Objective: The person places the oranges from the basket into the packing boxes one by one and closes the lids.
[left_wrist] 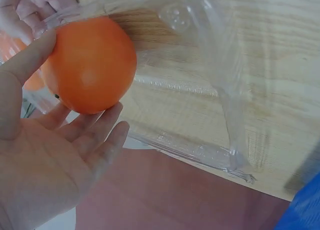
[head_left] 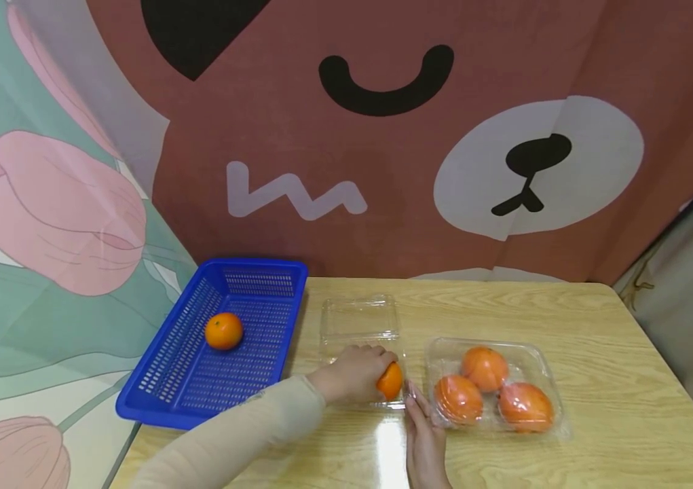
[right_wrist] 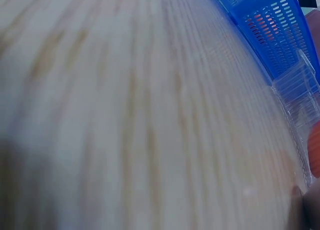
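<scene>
My left hand (head_left: 355,375) grips an orange (left_wrist: 92,65), thumb on one side and fingers on the other, at the right end of an open clear plastic clamshell box (head_left: 360,318). In the left wrist view the orange sits within the box's rim, and a small dark stem spot shows on it. The right hand (head_left: 427,438) touches the right side of that box with nearly straight fingers. Only a blurred edge of it enters the right wrist view, where part of the orange (right_wrist: 314,149) shows beside the box's wall.
A second clear box (head_left: 529,353) holding three oranges (head_left: 485,369) stands right of the right hand. On the left a blue perforated basket (head_left: 294,319) contains one orange (head_left: 224,331). The wooden table (head_left: 615,380) ends at a patterned curtain (head_left: 383,224).
</scene>
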{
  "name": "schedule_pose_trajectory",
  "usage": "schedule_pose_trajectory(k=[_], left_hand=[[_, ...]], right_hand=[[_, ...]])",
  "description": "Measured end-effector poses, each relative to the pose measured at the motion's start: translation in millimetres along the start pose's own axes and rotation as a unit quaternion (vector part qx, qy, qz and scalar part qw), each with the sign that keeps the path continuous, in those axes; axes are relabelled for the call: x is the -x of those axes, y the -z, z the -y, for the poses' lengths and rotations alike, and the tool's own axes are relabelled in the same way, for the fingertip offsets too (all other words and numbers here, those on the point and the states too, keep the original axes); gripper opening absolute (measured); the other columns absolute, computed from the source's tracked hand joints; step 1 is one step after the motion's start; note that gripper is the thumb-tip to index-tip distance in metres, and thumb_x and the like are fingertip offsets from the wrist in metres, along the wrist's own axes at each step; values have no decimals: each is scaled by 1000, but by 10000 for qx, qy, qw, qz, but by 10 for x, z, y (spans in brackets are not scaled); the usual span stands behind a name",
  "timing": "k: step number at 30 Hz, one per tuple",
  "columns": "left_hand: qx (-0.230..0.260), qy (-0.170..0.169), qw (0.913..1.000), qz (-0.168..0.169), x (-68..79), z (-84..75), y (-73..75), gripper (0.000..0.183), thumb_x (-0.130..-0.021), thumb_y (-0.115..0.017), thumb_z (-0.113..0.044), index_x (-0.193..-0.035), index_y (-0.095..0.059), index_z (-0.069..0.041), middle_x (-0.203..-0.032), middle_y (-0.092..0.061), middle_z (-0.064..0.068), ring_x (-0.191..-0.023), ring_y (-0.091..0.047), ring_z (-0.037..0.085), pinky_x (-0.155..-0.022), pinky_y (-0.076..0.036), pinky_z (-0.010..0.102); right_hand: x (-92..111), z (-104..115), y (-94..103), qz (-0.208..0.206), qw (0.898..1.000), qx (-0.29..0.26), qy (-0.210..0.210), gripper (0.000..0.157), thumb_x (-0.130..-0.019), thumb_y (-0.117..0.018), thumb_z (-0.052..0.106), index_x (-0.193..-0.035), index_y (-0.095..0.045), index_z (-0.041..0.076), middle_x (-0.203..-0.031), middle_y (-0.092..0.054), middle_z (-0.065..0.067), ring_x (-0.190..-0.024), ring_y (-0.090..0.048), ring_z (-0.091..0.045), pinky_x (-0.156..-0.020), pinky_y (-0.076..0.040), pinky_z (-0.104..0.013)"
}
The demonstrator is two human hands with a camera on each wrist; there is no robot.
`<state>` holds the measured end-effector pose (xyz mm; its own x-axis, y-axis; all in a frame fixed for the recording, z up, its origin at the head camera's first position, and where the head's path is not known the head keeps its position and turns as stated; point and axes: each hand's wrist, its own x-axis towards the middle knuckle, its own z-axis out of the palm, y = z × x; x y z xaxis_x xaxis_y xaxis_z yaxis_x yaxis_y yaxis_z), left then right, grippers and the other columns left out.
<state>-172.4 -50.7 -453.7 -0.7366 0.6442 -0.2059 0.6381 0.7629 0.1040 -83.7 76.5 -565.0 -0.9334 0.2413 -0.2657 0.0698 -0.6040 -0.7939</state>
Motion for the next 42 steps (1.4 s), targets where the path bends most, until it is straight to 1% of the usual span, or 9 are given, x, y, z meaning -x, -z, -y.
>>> schedule_pose_trajectory(k=[6,11,16,20,26,31,36,39,42], left_hand=[[-25,63,9997,220,-16,-22,-5,67,-73,-75,-45,-130,-50,-20,-119,-57,-1,-102,-56,16,-84,-44,35],[-20,69,9996,288,-10,-21,0,67,-75,-73,-45,-132,-49,-20,-124,-55,-1,-107,-55,17,-87,-43,36],[51,73,9996,255,24,18,26,64,-79,-70,-42,-135,-48,-20,-129,-53,-1,-112,-53,18,-90,-43,37],[135,97,9998,125,92,57,97,57,-83,-66,-40,-134,-49,-20,-132,-51,-1,-117,-51,20,-94,-42,40],[222,-214,9986,-432,292,144,234,41,-88,-62,-33,-125,-57,-18,-124,-56,-1,-115,-53,19,-96,-41,40],[253,-307,9943,-992,485,320,349,39,-88,-62,-28,-125,-56,-17,-124,-57,-1,-117,-51,20,-100,-38,38],[401,-63,9865,-1584,685,545,408,43,-89,-60,-27,-130,-50,-20,-127,-55,-3,-119,-49,17,-99,-39,37],[597,123,9785,-1969,804,660,460,43,-89,-61,-25,-130,-50,-20,-126,-56,-5,-117,-50,16,-97,-41,36],[703,384,9701,-2290,910,780,525,42,-88,-61,-25,-129,-52,-20,-122,-57,-6,-110,-54,14,-91,-45,35]], right_hand=[[-1,0,-9,-6,10000,21,-27,43,-92,-59,18,-130,-51,0,-122,-59,8,-117,-48,-5,-95,-38,-17],[-3,2,-14,-11,10000,56,-55,44,-92,-58,17,-131,-49,-2,-124,-58,6,-118,-48,-5,-96,-37,-17],[-1,13,-7,60,9998,162,-50,46,-93,-57,17,-132,-45,-5,-129,-55,3,-121,-46,-7,-97,-36,-17],[4,27,-4,127,9997,174,-64,48,-93,-56,17,-133,-43,-6,-130,-55,2,-123,-44,-9,-99,-35,-18],[12,30,-17,129,9998,134,12,47,-93,-56,15,-132,-43,-8,-128,-56,1,-123,-45,-11,-98,-36,-17],[4,11,-15,130,9999,85,75,45,-93,-56,14,-131,-44,-8,-126,-58,1,-122,-46,-11,-97,-36,-16],[0,-1,-8,77,9999,50,51,43,-93,-56,13,-129,-46,-6,-125,-58,2,-122,-47,-10,-97,-37,-17],[-1,-3,-7,48,10000,27,24,41,-93,-57,13,-128,-49,-5,-124,-59,2,-121,-48,-10,-96,-37,-17],[-1,-2,-13,8,10000,-48,26,39,-92,-57,12,-127,-50,-4,-123,-60,2,-120,-49,-10,-96,-38,-17]])
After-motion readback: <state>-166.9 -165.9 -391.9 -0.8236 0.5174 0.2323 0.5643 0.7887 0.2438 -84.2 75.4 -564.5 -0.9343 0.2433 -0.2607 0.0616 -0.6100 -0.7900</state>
